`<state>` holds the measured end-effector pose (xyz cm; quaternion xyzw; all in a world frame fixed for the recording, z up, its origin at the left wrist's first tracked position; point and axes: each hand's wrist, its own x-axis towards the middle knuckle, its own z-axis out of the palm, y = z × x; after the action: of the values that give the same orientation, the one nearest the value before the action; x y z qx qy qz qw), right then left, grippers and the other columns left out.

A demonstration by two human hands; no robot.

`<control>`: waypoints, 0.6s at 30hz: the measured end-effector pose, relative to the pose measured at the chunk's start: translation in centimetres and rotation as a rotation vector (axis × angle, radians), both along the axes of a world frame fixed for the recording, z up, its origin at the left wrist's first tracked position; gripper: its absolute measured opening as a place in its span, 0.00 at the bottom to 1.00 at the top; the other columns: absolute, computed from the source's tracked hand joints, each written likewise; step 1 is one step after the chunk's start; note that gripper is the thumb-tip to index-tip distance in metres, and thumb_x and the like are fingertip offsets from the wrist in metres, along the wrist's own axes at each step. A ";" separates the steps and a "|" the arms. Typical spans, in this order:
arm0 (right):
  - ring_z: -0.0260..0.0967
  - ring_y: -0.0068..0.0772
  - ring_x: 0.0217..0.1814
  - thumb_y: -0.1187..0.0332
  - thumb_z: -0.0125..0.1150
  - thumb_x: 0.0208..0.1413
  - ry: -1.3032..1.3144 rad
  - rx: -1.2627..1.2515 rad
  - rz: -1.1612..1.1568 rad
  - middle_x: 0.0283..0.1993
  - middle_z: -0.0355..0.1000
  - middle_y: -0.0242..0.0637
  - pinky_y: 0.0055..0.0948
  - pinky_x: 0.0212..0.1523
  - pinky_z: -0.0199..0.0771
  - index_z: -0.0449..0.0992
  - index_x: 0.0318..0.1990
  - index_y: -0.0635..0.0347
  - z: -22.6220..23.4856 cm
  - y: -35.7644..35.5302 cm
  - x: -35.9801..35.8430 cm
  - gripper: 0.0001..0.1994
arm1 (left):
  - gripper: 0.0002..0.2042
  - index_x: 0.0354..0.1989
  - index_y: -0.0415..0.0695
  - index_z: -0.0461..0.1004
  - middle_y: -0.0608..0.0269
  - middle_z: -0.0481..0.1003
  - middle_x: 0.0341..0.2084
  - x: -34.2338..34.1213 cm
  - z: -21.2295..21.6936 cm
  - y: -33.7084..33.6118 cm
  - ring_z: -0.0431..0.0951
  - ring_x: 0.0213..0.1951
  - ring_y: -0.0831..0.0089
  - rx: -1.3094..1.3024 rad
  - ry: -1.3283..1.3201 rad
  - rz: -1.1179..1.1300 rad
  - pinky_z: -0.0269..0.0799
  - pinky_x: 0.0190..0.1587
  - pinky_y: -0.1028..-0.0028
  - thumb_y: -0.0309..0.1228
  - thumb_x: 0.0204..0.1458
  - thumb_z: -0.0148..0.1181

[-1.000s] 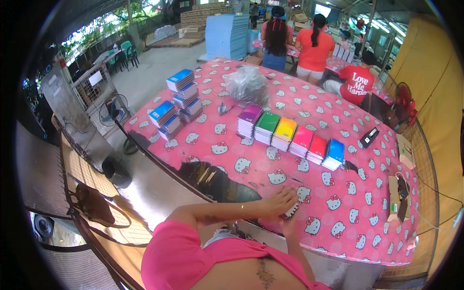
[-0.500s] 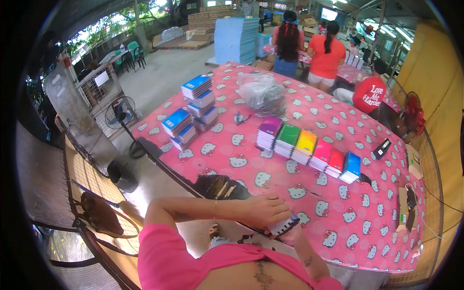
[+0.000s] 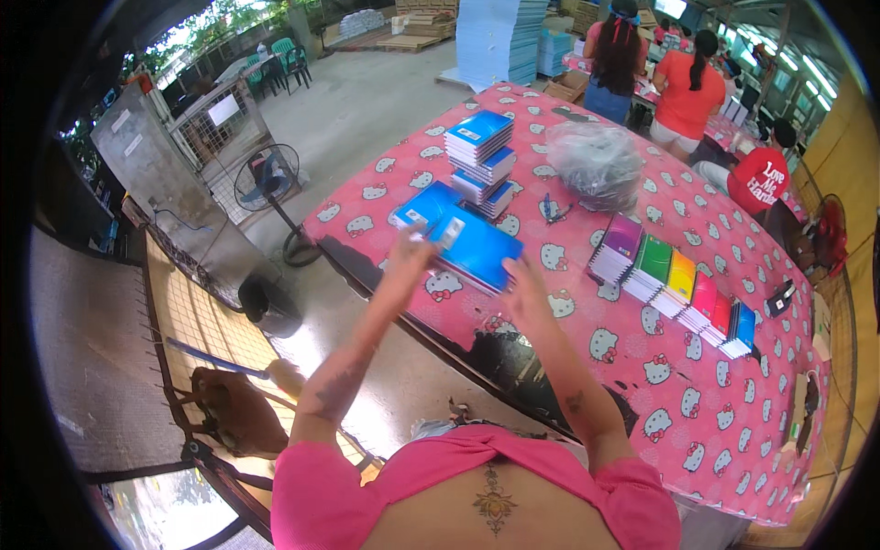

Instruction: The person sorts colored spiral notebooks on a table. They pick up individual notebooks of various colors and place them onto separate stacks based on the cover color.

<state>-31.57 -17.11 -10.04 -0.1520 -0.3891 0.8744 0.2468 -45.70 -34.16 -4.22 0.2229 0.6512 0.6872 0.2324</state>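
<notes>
Between my two hands is a blue spiral notebook [image 3: 481, 247], slightly blurred and tilted; I cannot tell whether more lie under it. My left hand [image 3: 412, 259] grips its left end, and my right hand [image 3: 522, 286] pinches its right corner. It overlaps a low stack of blue notebooks [image 3: 427, 200], which is partly hidden. Just beyond stands a taller stack of blue notebooks [image 3: 479, 130], its bundles offset from one another. To the right, a row of notebook stacks runs from a purple one [image 3: 622, 236] through green, yellow, pink and red to a blue one [image 3: 742, 324].
The table has a pink patterned cover [image 3: 605, 344], torn to black at the near edge. On it lie a clear plastic bag heap [image 3: 596, 165] and a small black object [image 3: 781, 298]. Several people work beyond, one in an orange shirt [image 3: 687, 87]. A fan [image 3: 267, 177] stands left.
My hands have moved from the near table edge, where they held a small notebook bundle, forward and left to the blue stacks. The view has swung left.
</notes>
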 end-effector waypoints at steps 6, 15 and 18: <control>0.62 0.22 0.40 0.59 0.67 0.52 -0.065 -0.048 0.053 0.40 0.69 0.28 0.30 0.40 0.64 0.74 0.43 0.52 2.2 -1.2 -12.7 0.14 | 0.08 0.32 0.50 0.67 0.70 0.68 0.27 -15.2 1.4 2.0 0.68 0.30 0.77 -0.083 -0.005 0.065 0.67 0.40 0.71 0.39 0.50 0.55; 0.64 0.41 0.58 0.54 0.75 0.43 -0.242 0.213 -0.320 0.57 0.64 0.50 0.38 0.57 0.67 0.58 0.65 0.72 0.3 -2.4 -17.6 0.46 | 0.19 0.36 0.52 0.72 0.65 0.72 0.28 -23.9 -7.0 3.4 0.71 0.36 0.69 -0.109 -0.093 0.093 0.66 0.41 0.66 0.54 0.48 0.58; 0.59 0.41 0.63 0.50 0.75 0.45 -0.336 0.205 -0.428 0.60 0.61 0.51 0.40 0.61 0.63 0.57 0.67 0.67 -0.3 -1.3 -14.3 0.47 | 0.27 0.47 0.51 0.73 0.57 0.75 0.42 -25.2 -7.5 1.8 0.73 0.46 0.64 -0.031 -0.175 0.001 0.65 0.53 0.62 0.60 0.47 0.58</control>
<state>-45.86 -18.38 -10.33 -0.3477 -0.4701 0.7210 0.3719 -70.90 -32.40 -11.71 0.1582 0.6393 0.6938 0.2915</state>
